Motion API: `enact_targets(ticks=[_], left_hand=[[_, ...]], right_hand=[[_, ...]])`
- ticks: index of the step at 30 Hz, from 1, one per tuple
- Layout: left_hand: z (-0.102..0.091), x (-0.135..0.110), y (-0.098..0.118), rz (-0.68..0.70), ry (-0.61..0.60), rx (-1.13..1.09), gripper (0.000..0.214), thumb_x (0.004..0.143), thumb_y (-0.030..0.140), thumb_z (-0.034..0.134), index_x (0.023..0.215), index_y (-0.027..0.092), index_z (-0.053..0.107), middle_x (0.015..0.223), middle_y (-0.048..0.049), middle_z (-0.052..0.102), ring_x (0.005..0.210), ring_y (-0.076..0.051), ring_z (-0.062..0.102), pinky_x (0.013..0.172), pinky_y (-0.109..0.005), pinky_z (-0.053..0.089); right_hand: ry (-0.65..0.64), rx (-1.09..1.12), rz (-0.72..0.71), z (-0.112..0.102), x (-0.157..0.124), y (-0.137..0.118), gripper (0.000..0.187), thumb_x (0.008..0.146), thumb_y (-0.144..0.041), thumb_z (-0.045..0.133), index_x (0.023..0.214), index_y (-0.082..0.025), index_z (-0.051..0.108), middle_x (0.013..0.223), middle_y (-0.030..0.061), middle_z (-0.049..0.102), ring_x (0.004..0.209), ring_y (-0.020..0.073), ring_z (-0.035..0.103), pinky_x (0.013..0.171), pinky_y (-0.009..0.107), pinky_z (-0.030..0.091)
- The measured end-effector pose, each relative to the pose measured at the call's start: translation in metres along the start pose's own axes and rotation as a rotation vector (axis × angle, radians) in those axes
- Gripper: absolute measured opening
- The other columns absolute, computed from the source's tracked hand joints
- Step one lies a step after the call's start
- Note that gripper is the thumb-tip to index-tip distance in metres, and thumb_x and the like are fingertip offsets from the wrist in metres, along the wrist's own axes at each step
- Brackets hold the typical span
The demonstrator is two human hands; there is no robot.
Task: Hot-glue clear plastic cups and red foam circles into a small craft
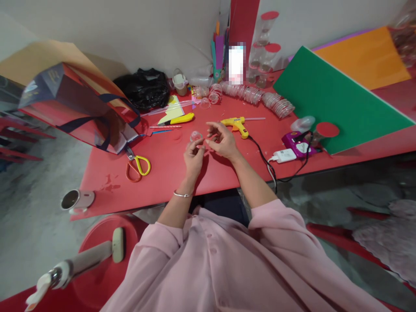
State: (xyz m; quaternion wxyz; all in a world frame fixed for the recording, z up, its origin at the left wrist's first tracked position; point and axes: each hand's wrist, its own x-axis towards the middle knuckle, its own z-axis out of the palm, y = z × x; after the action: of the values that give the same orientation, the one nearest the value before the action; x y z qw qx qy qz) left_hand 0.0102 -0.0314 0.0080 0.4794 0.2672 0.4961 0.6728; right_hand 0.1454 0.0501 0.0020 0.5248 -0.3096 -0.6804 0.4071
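My left hand (194,157) is raised over the red table (169,173), its fingertips pinched on a small clear plastic cup (196,136). Just right of it, my right hand (221,139) hovers with thumb and forefinger pinched together near the cup and the other fingers curled; what it pinches is too small to name. A yellow glue gun (237,125) lies on the table just beyond my right hand, its black cord (264,158) trailing toward the table's front edge.
Yellow-and-orange scissors (138,165), a yellow utility knife (178,118) and a red-and-navy bag (78,108) lie left. Rows of clear lids (256,96) run along the back. A green sheet (334,104), an orange sheet (367,56), a white charger (284,155) and a purple device (299,145) sit right.
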Motion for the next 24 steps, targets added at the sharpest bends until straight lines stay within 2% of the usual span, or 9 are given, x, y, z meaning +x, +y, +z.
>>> enact_targets(ticks=[3,7,13,18,21,24], left_hand=[[-0.005,0.005,-0.006,0.355,-0.011,0.362,0.023,0.085,0.014,0.081,0.105,0.025,0.086,0.110,-0.0068,0.077,0.093,-0.015,0.069,0.077,-0.023,0.054],[-0.010,0.009,-0.013,0.512,-0.039,0.549,0.025,0.089,0.020,0.078,0.112,0.027,0.085,0.112,-0.0094,0.078,0.092,-0.018,0.069,0.077,-0.029,0.055],[-0.011,0.011,-0.016,0.559,-0.033,0.621,0.027,0.091,0.022,0.075,0.116,0.028,0.084,0.116,-0.0096,0.077,0.075,-0.014,0.063,0.069,-0.029,0.052],[-0.010,0.011,-0.017,0.591,-0.036,0.646,0.030,0.090,0.019,0.074,0.117,0.025,0.084,0.114,-0.0098,0.077,0.076,-0.014,0.063,0.069,-0.028,0.052],[-0.010,0.011,-0.017,0.585,-0.038,0.656,0.028,0.091,0.022,0.074,0.117,0.026,0.084,0.114,-0.0098,0.077,0.073,-0.013,0.061,0.069,-0.029,0.052],[-0.011,0.011,-0.017,0.582,-0.044,0.662,0.027,0.092,0.026,0.075,0.118,0.026,0.083,0.115,-0.0103,0.077,0.079,-0.016,0.064,0.070,-0.029,0.053]], right_hand=[[0.006,0.014,-0.064,0.001,0.000,0.004,0.057,0.085,-0.033,0.077,0.141,-0.033,0.065,0.120,0.0050,0.067,0.093,0.0169,0.068,0.075,0.030,0.060],[-0.008,-0.020,-0.112,0.002,0.000,0.006,0.055,0.088,-0.028,0.074,0.142,-0.035,0.064,0.117,0.0038,0.066,0.091,0.0155,0.067,0.072,0.028,0.059],[-0.006,-0.072,-0.154,0.000,-0.001,0.004,0.055,0.089,-0.023,0.071,0.143,-0.035,0.064,0.115,0.0038,0.065,0.095,0.0164,0.067,0.073,0.028,0.060],[-0.017,-0.072,-0.152,0.001,-0.001,0.005,0.053,0.091,-0.023,0.070,0.142,-0.036,0.064,0.115,0.0038,0.065,0.092,0.0159,0.067,0.072,0.028,0.060],[-0.010,-0.062,-0.159,0.002,-0.001,0.005,0.054,0.090,-0.022,0.070,0.142,-0.035,0.065,0.114,0.0034,0.065,0.090,0.0152,0.067,0.072,0.028,0.060],[-0.008,-0.065,-0.152,0.002,-0.001,0.005,0.054,0.089,-0.021,0.070,0.141,-0.035,0.065,0.112,0.0029,0.066,0.088,0.0149,0.068,0.071,0.028,0.060]])
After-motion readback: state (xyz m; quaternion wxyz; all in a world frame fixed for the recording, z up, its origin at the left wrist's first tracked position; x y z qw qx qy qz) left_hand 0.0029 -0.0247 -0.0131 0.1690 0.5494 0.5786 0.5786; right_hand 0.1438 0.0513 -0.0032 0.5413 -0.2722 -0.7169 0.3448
